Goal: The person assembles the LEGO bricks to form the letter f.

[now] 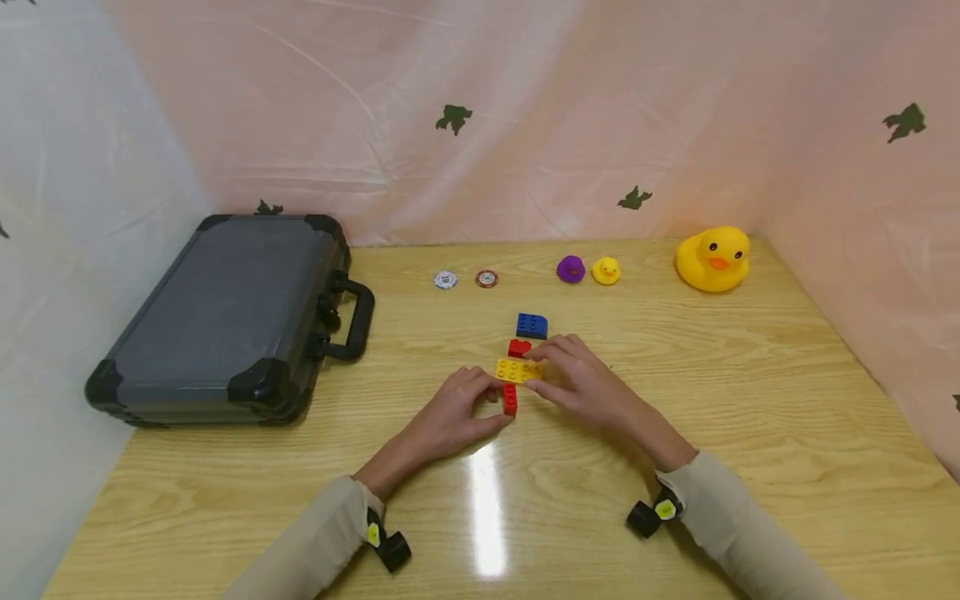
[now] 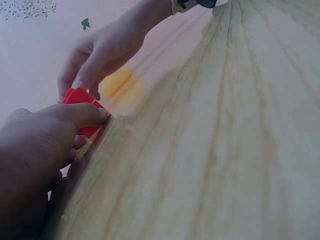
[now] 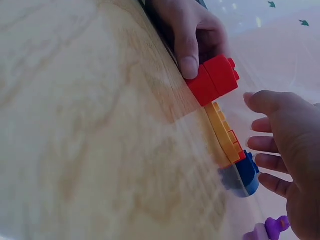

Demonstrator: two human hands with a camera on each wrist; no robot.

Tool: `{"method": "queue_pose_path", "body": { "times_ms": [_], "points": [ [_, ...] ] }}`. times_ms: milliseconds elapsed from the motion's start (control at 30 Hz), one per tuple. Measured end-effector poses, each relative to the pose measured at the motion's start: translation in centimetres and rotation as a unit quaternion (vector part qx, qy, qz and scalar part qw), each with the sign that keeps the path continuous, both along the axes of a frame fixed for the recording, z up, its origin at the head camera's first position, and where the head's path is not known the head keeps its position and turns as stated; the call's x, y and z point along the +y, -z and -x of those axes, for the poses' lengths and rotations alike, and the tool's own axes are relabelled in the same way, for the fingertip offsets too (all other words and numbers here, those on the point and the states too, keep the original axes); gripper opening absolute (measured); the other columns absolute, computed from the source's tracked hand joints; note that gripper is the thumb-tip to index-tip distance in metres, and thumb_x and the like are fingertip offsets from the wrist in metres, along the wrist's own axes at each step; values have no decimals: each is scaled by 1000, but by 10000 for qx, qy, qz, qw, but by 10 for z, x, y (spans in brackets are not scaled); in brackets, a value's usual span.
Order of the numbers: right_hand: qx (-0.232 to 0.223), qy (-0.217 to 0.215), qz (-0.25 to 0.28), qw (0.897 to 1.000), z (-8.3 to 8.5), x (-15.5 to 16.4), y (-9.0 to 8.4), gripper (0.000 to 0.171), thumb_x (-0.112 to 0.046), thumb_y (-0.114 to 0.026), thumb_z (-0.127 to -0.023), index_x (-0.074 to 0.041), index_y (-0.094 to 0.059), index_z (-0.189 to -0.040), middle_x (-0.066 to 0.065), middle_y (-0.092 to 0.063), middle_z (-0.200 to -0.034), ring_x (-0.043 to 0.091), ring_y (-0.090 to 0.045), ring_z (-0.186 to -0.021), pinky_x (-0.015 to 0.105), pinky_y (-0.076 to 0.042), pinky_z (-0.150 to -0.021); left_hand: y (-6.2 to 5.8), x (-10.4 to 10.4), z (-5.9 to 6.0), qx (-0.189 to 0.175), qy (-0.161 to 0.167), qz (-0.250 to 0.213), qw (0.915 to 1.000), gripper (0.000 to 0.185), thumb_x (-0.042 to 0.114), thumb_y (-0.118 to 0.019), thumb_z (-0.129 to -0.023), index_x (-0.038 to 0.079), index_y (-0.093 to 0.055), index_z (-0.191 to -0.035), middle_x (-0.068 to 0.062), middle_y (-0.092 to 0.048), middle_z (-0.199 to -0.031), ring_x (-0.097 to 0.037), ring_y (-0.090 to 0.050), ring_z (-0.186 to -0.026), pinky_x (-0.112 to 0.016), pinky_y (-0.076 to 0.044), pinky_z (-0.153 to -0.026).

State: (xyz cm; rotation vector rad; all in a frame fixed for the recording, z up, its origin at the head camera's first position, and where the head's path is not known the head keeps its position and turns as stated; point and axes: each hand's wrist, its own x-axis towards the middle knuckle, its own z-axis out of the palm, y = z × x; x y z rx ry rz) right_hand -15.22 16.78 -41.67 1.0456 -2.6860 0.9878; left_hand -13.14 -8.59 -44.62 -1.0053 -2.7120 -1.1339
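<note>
Between thumb and fingers, my left hand (image 1: pixel 465 406) grips a red toy building brick (image 1: pixel 510 400), which shows a seam across its side (image 3: pixel 211 80) in the right wrist view. A yellow building brick (image 1: pixel 510 370) lies flat just beyond it. My right hand (image 1: pixel 581 379) hovers over the yellow brick's right end, fingers loosely spread. The right wrist view shows this hand (image 3: pixel 295 145) apart from the bricks. Farther back come a smaller red brick (image 1: pixel 518 348) and a blue brick (image 1: pixel 532 325) with one rounded corner. Left fingertips are partly hidden behind the gripped brick.
A grey hard case (image 1: pixel 225 308) with a black handle (image 1: pixel 360 321) lies at the left. Along the back are two poker chips (image 1: pixel 446 280), a small purple toy (image 1: pixel 571 269), a small yellow duck (image 1: pixel 606 271) and a large yellow duck (image 1: pixel 712 262). Cloth hangs behind the table.
</note>
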Motion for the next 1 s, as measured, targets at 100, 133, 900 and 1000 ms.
{"method": "queue_pose_path", "body": {
  "times_ms": [100,133,900,1000],
  "points": [
    [48,13,18,10000,2,2,3,35,-23,-76,-96,-3,-68,-125,7,-63,-122,24,-52,-113,47,-46,-99,0,0,0,27,-17,20,10000,32,26,-82,-89,9,-69,-112,3,-59,-97,-16,-51,-91,-36,-45,-82],
    [65,13,18,10000,3,3,4,36,-23,-77,-96,-3,-68,-125,7,-63,-122,25,-52,-113,48,-46,-99,0,1,0,28,-16,23,10000,32,26,-83,-89,9,-69,-112,3,-59,-97,-16,-51,-91,-36,-44,-82],
    [225,261,-220,9992,7,-1,20,33,-23,-81,-91,-4,-71,-116,8,-61,-115,26,-51,-105,46,-44,-93,0,0,-1,2,-20,84,10000,33,28,-81,-91,9,-70,-116,4,-59,-98,-17,-52,-91,-38,-44,-84],
    [224,247,-210,9992,7,-2,20,33,-23,-81,-91,-4,-71,-116,8,-61,-115,26,-52,-105,47,-44,-95,1,0,0,18,-10,77,10000,33,28,-81,-91,9,-70,-116,4,-60,-98,-17,-52,-92,-38,-44,-84]
  ]
}}
